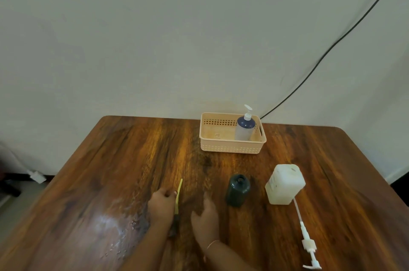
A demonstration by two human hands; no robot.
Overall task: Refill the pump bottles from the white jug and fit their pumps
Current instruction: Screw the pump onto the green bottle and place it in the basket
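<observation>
A dark pump bottle [238,190] stands uncapped near the middle of the wooden table [110,171]. To its right stands the white jug [284,184]. A loose white pump [306,235] with its long tube lies on the table in front of the jug. A second bottle [244,128], blue and clear with its pump fitted, stands in the peach basket [230,146] at the back. My left hand [160,206] curls around a thin yellow object [178,195] with a dark lower end. My right hand [205,217] rests low over the table, left of the dark bottle, holding nothing.
Wet drops and a glare patch lie on the table's front left [115,233]. A black cable [321,60] runs down the wall behind the basket. A white plug [36,176] hangs beyond the table's left edge.
</observation>
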